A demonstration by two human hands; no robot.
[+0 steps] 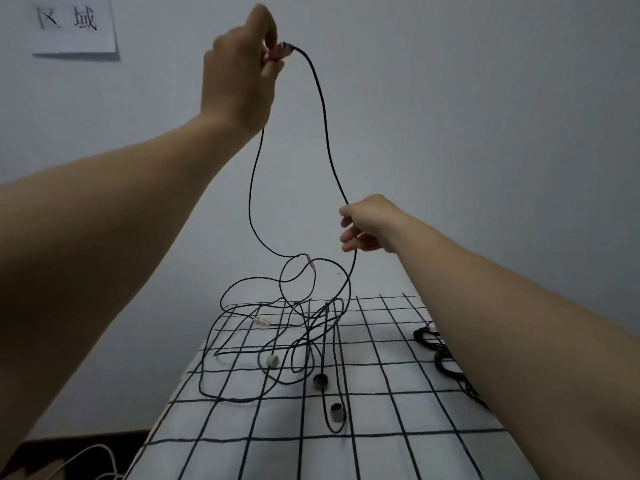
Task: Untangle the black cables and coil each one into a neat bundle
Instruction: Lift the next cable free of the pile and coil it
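Head view, the only one. Left hand raised high in the upper centre of the frame, fingers pinched together on the plug end of one black cable. From that pinch, two strands dropped away — one down past the wrist in a long curve, the other arcing right and down to the right hand at centre right. Right hand's thumb and forefinger closed loosely around the strand, remaining fingers spread apart below it; hard to tell whether clamped firm or merely guiding.

Below both hands, in the lower centre, the tangle lay sprawled in crossing loops over a white cloth with a black grid, partly lifted off it. Among the loops: a pale cylindrical end piece, two dark round ones, and a pinkish connector. At the right edge, partly hidden behind the right forearm, a bunched black coil — probably one cable already bundled, though not fully visible.

Judged early to midway: one end found and drawn up, most loops not yet separated, no coiling begun on the held cable.
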